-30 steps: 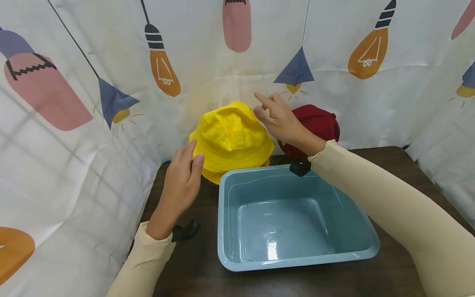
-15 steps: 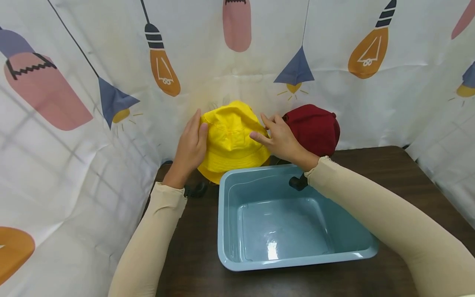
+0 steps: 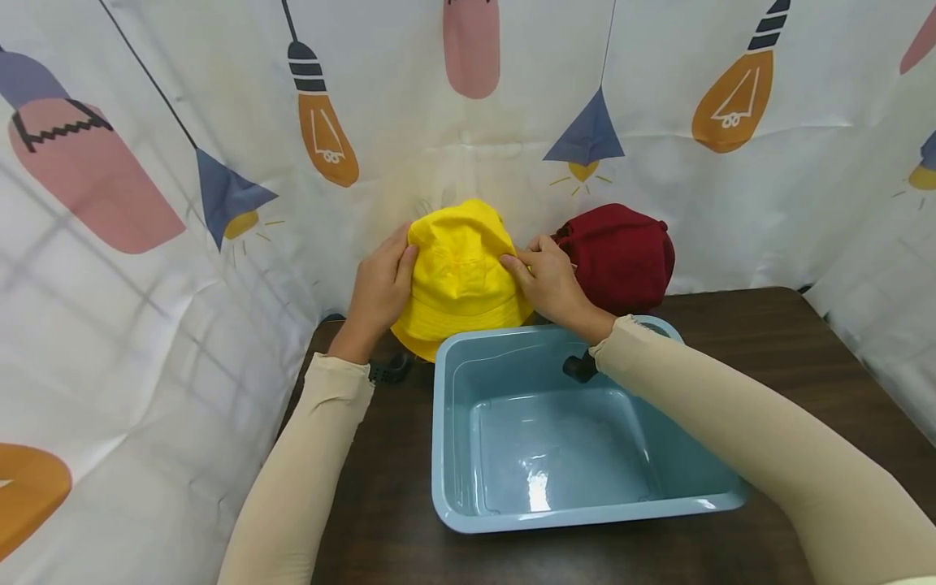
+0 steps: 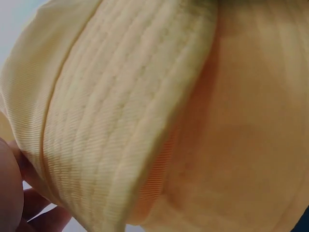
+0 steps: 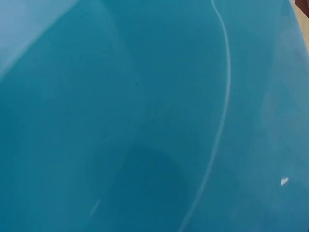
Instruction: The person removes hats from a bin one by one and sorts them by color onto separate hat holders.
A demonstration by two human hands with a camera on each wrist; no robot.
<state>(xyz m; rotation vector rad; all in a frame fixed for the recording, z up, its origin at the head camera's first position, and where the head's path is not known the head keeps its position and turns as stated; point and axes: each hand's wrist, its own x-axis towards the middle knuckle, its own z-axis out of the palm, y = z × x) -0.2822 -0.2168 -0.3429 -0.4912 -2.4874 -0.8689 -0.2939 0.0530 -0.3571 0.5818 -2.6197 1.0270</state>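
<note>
A yellow bucket hat (image 3: 461,272) sits behind the blue plastic basin (image 3: 440,431), against the fabric backdrop. My left hand (image 3: 380,284) grips the hat's left side, thumb in front and fingers behind. On the opposite side my right hand (image 3: 552,280) pinches the hat's edge between thumb and fingers. In the left wrist view the hat's stitched brim (image 4: 116,111) fills most of the picture, with fingers (image 4: 41,208) at its lower left. The right wrist view shows mainly the basin's inner wall (image 5: 145,106).
A dark red cap (image 3: 621,256) lies right of the yellow hat, close beside my right hand. The basin stands on a dark wooden table (image 3: 380,504). A white backdrop (image 3: 409,97) printed with lamps and bulbs rises behind and at both sides.
My left hand has moved up and forward to the hat's left side. My right hand has come down to its right side. Both now hold the hat, its brim drawn inward.
</note>
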